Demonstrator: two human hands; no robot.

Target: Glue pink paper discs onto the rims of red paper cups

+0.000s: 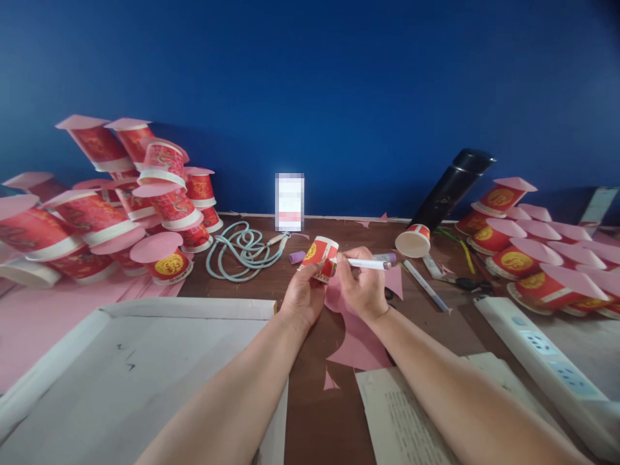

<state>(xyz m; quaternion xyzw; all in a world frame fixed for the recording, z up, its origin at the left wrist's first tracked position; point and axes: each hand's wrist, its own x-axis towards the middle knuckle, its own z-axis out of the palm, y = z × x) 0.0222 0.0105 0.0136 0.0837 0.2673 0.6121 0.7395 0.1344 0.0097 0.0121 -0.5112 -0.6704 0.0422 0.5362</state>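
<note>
My left hand [306, 290] grips a red paper cup [323, 248] with a gold emblem and a white band, held tilted above the table. Pinched in my right hand [363, 284] is a white pen [368, 264], its tip end at the cup's right side. The exact contact between tip and cup is hidden by my fingers. Below the hands lies cut pink paper [358, 336] with curved edges. A purple cap or tube [296, 258] rests just left of the cup. Another red cup [414, 241] lies on its side to the right, its white opening facing me.
Stacked red cups with pink paper tops stand at left [169, 206] and right [527, 258]. A pale blue cable [242, 252], black flask [453, 184], second pen [426, 286], power strip [542, 349], white box lid [145, 374] and printed paper [407, 413] surround my arms.
</note>
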